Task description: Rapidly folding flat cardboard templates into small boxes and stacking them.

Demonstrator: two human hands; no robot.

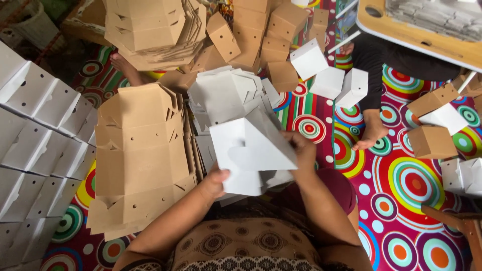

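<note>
Head view: both hands grasp a white cardboard box blank (253,150), partly folded, held above the person's lap near the middle of the patterned mat (401,200). The left hand (215,181) is clenched on the blank's lower left edge, thumb on top. The right hand (301,150) grips its right side, fingers mostly hidden behind the raised panel. The blank's upper panel stands tilted, forming a peaked shape.

Just behind the held blank lies a stack of flat white blanks (226,93). To its left, touching the mat, sits a tall stack of flat brown blanks (140,160) with small punched holes and cut tabs. A second heap of brown blanks (150,30) sits at the mat's far edge. Rows of folded white boxes (40,140) line the left edge of the mat.

Folded brown boxes (261,35) pile up at the far side, with three folded white boxes (329,75) just beside them. More brown and white boxes (434,125) lie scattered near the right edge. Another person's bare foot (371,133) rests on the mat, near the white boxes, below a wooden worktop (416,35) at the top right corner.
</note>
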